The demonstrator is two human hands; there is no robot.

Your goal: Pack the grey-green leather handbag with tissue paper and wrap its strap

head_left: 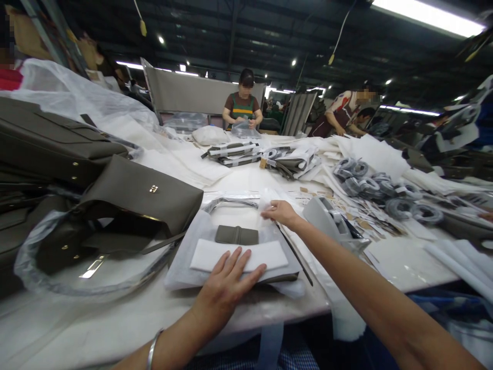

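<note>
This is a factory floor where handbags are finished and packed: a large hall with a dark open ceiling and strip lights [427, 15] at one o'clock. One long white worktable [115, 318] runs away toward twelve o'clock. At nine o'clock grey-green handbags [57, 149] lie stacked, some in clear plastic wrap. Wrapped bag parts [234, 152] sit at twelve o'clock, coiled straps [370, 182] and loose paper tags at two o'clock, near a tape dispenser [331, 218]. Two other workers [242, 105] stand at the far end handling plastic bags
</note>
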